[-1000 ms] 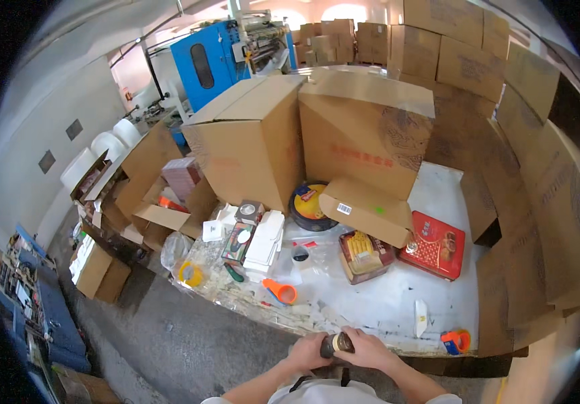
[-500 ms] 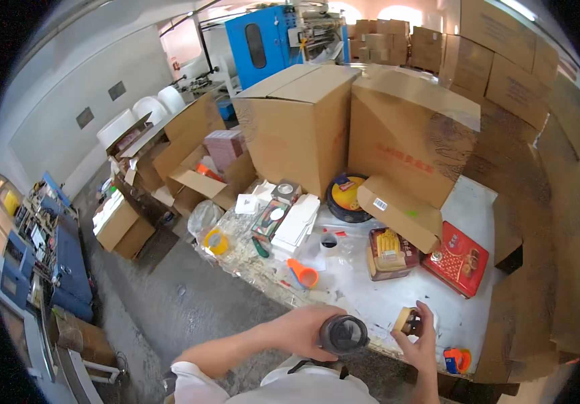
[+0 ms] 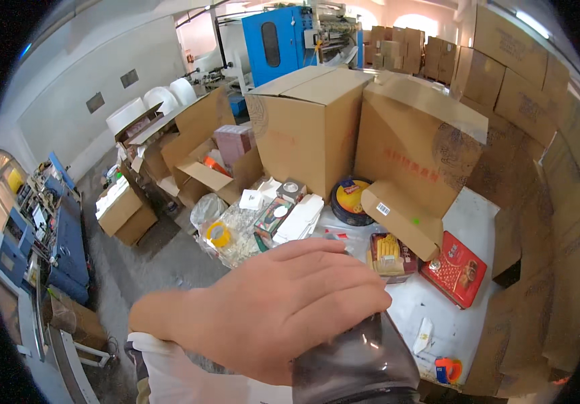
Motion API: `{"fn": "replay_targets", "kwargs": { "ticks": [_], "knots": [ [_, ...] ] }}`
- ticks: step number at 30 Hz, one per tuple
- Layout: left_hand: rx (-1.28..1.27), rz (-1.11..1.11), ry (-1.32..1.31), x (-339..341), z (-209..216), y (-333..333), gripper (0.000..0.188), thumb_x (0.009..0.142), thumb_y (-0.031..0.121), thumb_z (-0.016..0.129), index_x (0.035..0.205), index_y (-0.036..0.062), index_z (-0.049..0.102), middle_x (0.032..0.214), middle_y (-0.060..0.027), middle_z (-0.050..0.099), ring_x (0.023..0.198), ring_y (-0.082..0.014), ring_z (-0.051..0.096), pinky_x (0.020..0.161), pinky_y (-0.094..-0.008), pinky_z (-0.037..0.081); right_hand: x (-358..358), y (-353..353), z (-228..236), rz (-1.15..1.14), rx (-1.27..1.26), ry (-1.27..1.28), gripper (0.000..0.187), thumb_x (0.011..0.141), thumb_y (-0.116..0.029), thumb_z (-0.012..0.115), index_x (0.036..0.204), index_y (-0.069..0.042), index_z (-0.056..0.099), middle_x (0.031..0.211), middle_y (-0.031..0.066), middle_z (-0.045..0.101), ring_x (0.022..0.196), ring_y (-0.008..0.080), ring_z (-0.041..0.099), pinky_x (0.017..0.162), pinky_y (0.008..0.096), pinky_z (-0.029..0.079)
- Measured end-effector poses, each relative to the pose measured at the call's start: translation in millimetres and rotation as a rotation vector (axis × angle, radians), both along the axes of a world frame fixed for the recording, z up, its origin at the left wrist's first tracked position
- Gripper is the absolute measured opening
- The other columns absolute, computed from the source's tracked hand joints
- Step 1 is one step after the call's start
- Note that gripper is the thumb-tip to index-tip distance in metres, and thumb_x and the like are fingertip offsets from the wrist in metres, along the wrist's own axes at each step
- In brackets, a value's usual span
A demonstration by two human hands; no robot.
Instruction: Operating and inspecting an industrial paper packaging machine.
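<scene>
My left hand [image 3: 263, 303] fills the lower middle, raised close to the view, back of the hand upward. Its fingers lie together and curve over a dark see-through cup [image 3: 370, 360], which looks large at the lower edge. The thumb is hidden, and so is part of the cup. My right hand is out of view. Past my fingertips, a small white piece [image 3: 423, 335] and an orange tape dispenser [image 3: 453, 369] lie on the table [image 3: 407, 310].
Two tall cartons [image 3: 296, 128] stand at the table's back. Before them are a round tin [image 3: 352, 200], a food box [image 3: 391, 256], a red flat box [image 3: 458, 269], white card pieces [image 3: 300, 219] and a yellow tape roll [image 3: 218, 234]. Stacked cartons [image 3: 539, 121] line the right side.
My left hand has risen toward the view with the dark cup. My right hand, which held a small yellowish round piece over the table, has left the view. The view has shifted slightly.
</scene>
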State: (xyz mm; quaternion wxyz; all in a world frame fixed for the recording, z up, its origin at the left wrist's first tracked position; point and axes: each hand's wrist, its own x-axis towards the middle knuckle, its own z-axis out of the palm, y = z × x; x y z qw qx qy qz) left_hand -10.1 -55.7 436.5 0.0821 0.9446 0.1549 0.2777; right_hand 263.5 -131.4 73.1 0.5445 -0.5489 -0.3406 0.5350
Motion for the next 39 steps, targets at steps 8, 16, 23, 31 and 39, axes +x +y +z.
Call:
{"fn": "replay_targets", "kwargs": {
  "ticks": [8, 16, 23, 31, 39],
  "knots": [
    [0.191, 0.019, -0.001, 10, 19, -9, 0.029, 0.088, 0.011, 0.063, 0.116, 0.0058, 0.058, 0.116, -0.0143, 0.066, 0.107, -0.0279, 0.065, 0.097, -0.0444, 0.048, 7, -1, -12, 0.041, 0.036, -0.082, 0.056, 0.086, -0.004, 0.069, 0.133, 0.001, 0.039, 0.105, 0.0126, 0.06, 0.081, 0.0186, 0.066, 0.063, 0.0276, 0.054],
    [0.457, 0.057, -0.096, 23, 39, -14, 0.022, 0.087, 0.012, 0.064, 0.109, 0.0061, 0.063, 0.112, -0.0156, 0.069, 0.103, -0.0271, 0.068, 0.093, -0.0438, 0.051, 12, -7, -23, -0.044, 0.025, -0.01, 0.06, 0.085, -0.005, 0.072, 0.134, 0.003, 0.037, 0.103, 0.0137, 0.06, 0.077, 0.0164, 0.064, 0.061, 0.0276, 0.054],
    [0.598, 0.087, -0.144, 22, 53, -20, 0.017, 0.086, 0.014, 0.066, 0.102, 0.0069, 0.065, 0.105, -0.014, 0.071, 0.097, -0.0273, 0.07, 0.088, -0.0422, 0.054, 6, -6, -22, 0.086, -0.147, -0.027, 0.065, 0.087, -0.015, 0.073, 0.138, -0.001, 0.035, 0.108, 0.0153, 0.059, 0.086, 0.0194, 0.064, 0.064, 0.0285, 0.053],
    [0.663, 0.148, -0.164, 20, 70, -31, 0.017, 0.086, 0.014, 0.066, 0.101, 0.0071, 0.066, 0.101, -0.0136, 0.072, 0.094, -0.027, 0.071, 0.085, -0.041, 0.055, -4, 0, -3, 0.097, -0.149, 0.046, 0.054, 0.093, -0.012, 0.066, 0.136, -0.003, 0.036, 0.113, 0.0184, 0.056, 0.089, 0.0247, 0.067, 0.066, 0.032, 0.056],
    [0.695, 0.107, -0.096, 13, 78, -31, 0.02, 0.086, 0.014, 0.066, 0.104, 0.0062, 0.065, 0.105, -0.0155, 0.071, 0.097, -0.0285, 0.07, 0.086, -0.042, 0.054, -10, 2, -23, 0.087, -0.114, -0.017, 0.055, 0.091, -0.013, 0.068, 0.136, -0.003, 0.037, 0.111, 0.0161, 0.057, 0.088, 0.0236, 0.066, 0.07, 0.0327, 0.057]
  ]
}}
